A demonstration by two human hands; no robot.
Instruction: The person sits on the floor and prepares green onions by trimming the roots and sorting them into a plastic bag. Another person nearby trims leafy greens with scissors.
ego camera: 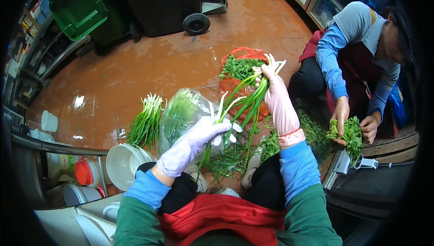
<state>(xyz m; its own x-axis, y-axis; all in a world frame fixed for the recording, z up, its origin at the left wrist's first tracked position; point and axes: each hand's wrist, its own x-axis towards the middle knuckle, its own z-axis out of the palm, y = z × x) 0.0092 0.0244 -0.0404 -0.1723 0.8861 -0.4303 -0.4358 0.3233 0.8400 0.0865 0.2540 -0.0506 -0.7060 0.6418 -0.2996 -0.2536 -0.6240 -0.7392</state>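
My left hand (198,136), in a pale thin glove, grips a few green onions (221,111) by their lower stalks, white ends up. In my right hand (273,86), in a pink glove with a red band at the wrist, is a bunch of green onions (260,94); its white ends stick out above my fist and its leaves hang down. Beneath my hands lie loose green trimmings (228,162). A clear plastic bag (171,124) of green onions stands left of them, beside a neat pile of green onions (146,118).
Leafy herbs (239,65) fill a red plastic bag (226,85) ahead. On the right a crouching co-worker (356,39) holds leafy greens (352,132). White buckets (118,166) stand at left, wheeled bins (159,5) farther off. The tiled floor (112,76) looks wet.
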